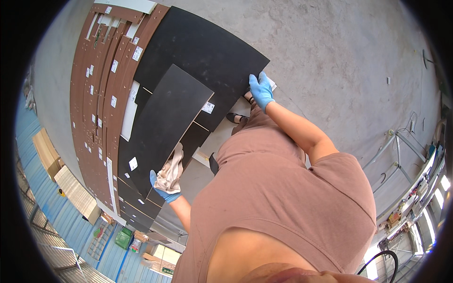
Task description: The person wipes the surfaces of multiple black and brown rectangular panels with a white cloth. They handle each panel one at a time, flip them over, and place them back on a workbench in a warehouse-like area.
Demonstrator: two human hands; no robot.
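Note:
My left hand (164,192), in a blue glove, is closed around a crumpled cream cloth (170,170) at the near edge of the black panels. My right hand (261,89), also gloved in blue, grips the edge of a large black panel (200,45) near its far right corner. A smaller black panel (172,104) lies at an angle on top, its lower end close to my left hand. White labels are stuck on several panels. Part of the right hand's grip under the edge is hidden.
Stacked brown boards (96,89) with drilled holes and white labels lie left of the black panels. Metal frame legs (397,150) stand at the right on the concrete floor (339,52). A green crate (123,238) and light wooden boards (75,191) lie at the lower left.

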